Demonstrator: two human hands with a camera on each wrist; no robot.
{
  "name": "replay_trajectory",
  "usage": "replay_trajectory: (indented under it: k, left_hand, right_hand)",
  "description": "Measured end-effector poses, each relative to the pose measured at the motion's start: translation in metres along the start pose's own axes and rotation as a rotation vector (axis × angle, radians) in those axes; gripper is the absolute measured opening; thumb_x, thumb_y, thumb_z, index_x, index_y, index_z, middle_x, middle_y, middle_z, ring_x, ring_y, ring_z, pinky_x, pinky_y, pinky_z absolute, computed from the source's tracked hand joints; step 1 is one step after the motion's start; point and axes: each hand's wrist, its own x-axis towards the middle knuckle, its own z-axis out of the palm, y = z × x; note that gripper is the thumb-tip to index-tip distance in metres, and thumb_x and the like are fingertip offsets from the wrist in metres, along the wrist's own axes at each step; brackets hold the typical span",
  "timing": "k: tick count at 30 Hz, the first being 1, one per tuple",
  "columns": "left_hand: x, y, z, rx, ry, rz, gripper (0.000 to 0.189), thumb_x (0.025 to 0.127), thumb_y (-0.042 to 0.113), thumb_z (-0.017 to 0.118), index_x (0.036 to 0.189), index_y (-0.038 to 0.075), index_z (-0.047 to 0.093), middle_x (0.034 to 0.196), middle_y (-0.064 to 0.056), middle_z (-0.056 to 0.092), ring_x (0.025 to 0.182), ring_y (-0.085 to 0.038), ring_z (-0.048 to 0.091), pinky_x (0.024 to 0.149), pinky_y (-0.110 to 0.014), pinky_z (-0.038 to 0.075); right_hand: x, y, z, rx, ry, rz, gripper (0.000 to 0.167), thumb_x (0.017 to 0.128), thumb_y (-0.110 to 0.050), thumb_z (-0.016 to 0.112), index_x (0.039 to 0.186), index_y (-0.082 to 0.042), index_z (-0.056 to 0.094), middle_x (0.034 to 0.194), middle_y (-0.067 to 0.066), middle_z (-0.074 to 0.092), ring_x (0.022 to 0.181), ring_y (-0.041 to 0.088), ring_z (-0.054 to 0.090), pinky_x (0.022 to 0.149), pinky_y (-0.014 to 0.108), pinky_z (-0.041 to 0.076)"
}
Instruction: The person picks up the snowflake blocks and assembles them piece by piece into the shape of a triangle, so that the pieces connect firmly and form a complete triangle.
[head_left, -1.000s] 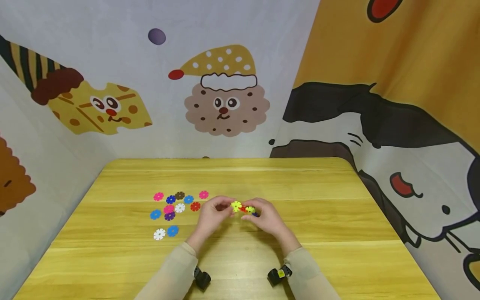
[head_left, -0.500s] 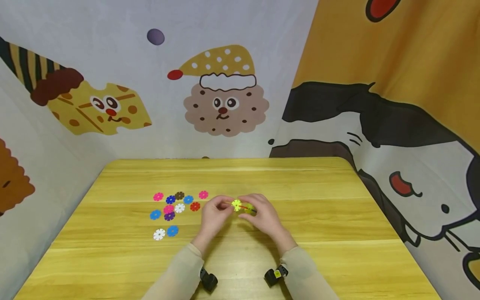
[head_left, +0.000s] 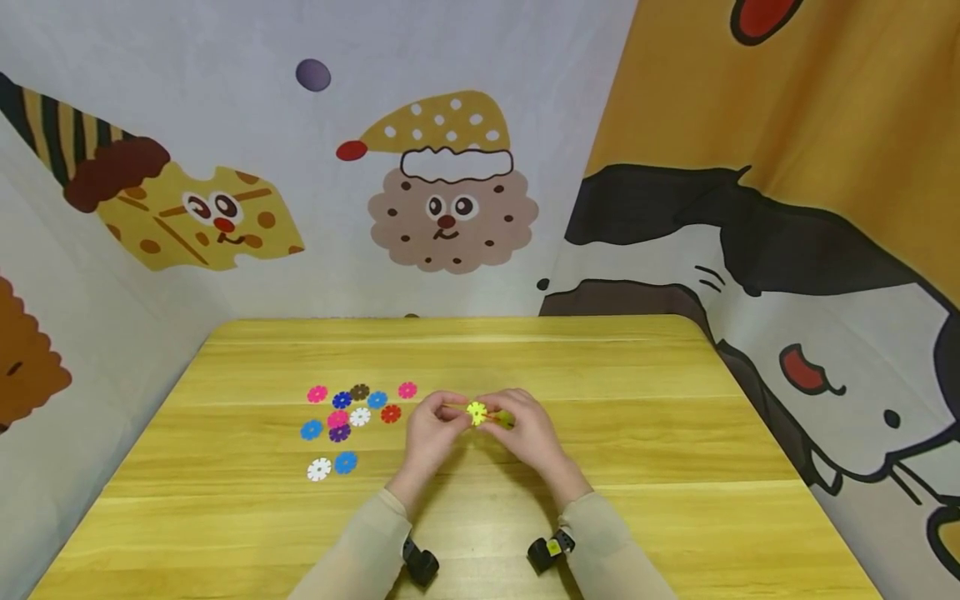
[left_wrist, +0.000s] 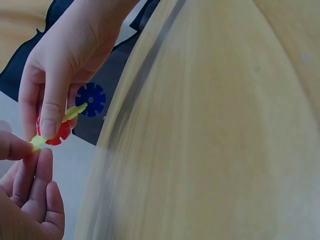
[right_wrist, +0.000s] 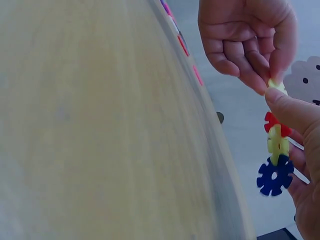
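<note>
Above the table, my two hands hold a short chain of interlocking snowflake discs. My left hand (head_left: 435, 429) pinches the yellow snowflake disc (head_left: 476, 412) at its end between thumb and fingertips. My right hand (head_left: 528, 429) grips the chain at the red snowflake disc (left_wrist: 64, 132), thumb across it. Beyond the red one, a second yellow disc (right_wrist: 274, 142) and a dark blue disc (right_wrist: 275, 176) follow in the right wrist view. The right fingers cover much of these in the head view. Fingertips of both hands almost meet at the end yellow disc.
Loose snowflake discs lie flat on the wooden table (head_left: 637, 500) left of the hands: several pink, blue and white ones, plus a brown (head_left: 360, 391), a purple (head_left: 339, 432) and a red disc (head_left: 391, 413). A cartoon-printed cloth (head_left: 450, 292) hangs behind the table.
My hands have drawn closer together, the right one shifting slightly left along the chain. The chain has turned, and its blue disc has gone from sight in the head view. The loose discs stay put.
</note>
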Motion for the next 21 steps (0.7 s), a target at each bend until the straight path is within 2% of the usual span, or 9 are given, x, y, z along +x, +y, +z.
replay_trajectory:
  k: [4, 8, 10, 12, 16, 19, 21]
  left_hand:
    - [0.001, 0.001, -0.005, -0.032, 0.029, -0.015, 0.023, 0.077, -0.003, 0.074, 0.099, -0.001, 0.07, 0.08, -0.009, 0.07, 0.074, -0.015, 0.065, 0.065, -0.027, 0.053]
    - [0.003, 0.005, -0.012, -0.123, 0.067, -0.049, 0.026, 0.078, -0.004, 0.074, 0.103, -0.005, 0.068, 0.081, -0.01, 0.07, 0.073, -0.014, 0.066, 0.068, -0.028, 0.055]
    - [0.005, 0.008, -0.014, -0.184, 0.081, -0.074, 0.027, 0.078, -0.005, 0.074, 0.104, -0.006, 0.067, 0.08, -0.01, 0.07, 0.071, -0.014, 0.066, 0.069, -0.029, 0.056]
    - [0.006, 0.012, -0.016, -0.247, 0.079, -0.1, 0.028, 0.079, -0.006, 0.072, 0.107, -0.008, 0.066, 0.081, -0.009, 0.07, 0.071, -0.014, 0.067, 0.07, -0.03, 0.056]
    - [0.004, 0.02, -0.014, -0.363, 0.036, -0.145, 0.029, 0.083, -0.007, 0.069, 0.111, -0.01, 0.062, 0.082, -0.007, 0.07, 0.072, -0.014, 0.068, 0.07, -0.029, 0.056]
    - [0.001, 0.023, -0.01, -0.425, -0.004, -0.174, 0.029, 0.084, -0.008, 0.068, 0.111, -0.012, 0.06, 0.08, -0.006, 0.07, 0.071, -0.013, 0.068, 0.066, -0.024, 0.054]
    - [0.0, 0.023, -0.007, -0.446, -0.026, -0.189, 0.028, 0.084, -0.007, 0.068, 0.11, -0.012, 0.06, 0.079, -0.006, 0.07, 0.07, -0.013, 0.068, 0.064, -0.023, 0.054]
  right_hand:
    - [-0.002, 0.003, -0.003, 0.11, 0.018, 0.073, 0.044, 0.077, -0.014, 0.086, 0.119, -0.011, 0.07, 0.112, 0.001, 0.07, 0.107, 0.022, 0.06, 0.096, 0.044, 0.049]
    - [-0.005, 0.006, -0.007, 0.293, 0.027, 0.159, 0.055, 0.078, -0.01, 0.085, 0.128, -0.005, 0.064, 0.121, 0.008, 0.067, 0.113, 0.028, 0.06, 0.1, 0.05, 0.045]
    - [-0.004, 0.0, -0.012, 0.406, 0.027, 0.187, 0.058, 0.079, -0.003, 0.082, 0.132, 0.001, 0.058, 0.127, 0.016, 0.063, 0.115, 0.033, 0.059, 0.101, 0.054, 0.044]
    - [-0.004, 0.0, -0.012, 0.518, 0.034, 0.214, 0.06, 0.08, 0.003, 0.079, 0.134, 0.004, 0.055, 0.132, 0.021, 0.059, 0.117, 0.031, 0.058, 0.103, 0.054, 0.043]
    - [-0.004, 0.004, -0.005, 0.74, 0.051, 0.264, 0.06, 0.081, 0.012, 0.073, 0.136, 0.006, 0.051, 0.133, 0.027, 0.055, 0.112, 0.022, 0.059, 0.098, 0.043, 0.049]
    - [-0.004, 0.007, 0.003, 0.893, 0.057, 0.273, 0.058, 0.082, 0.013, 0.07, 0.136, 0.006, 0.051, 0.13, 0.019, 0.06, 0.109, 0.019, 0.061, 0.093, 0.032, 0.052]
    - [-0.003, 0.005, 0.006, 0.968, 0.055, 0.262, 0.053, 0.084, 0.012, 0.069, 0.134, 0.004, 0.054, 0.129, 0.011, 0.063, 0.109, 0.019, 0.062, 0.092, 0.031, 0.053]
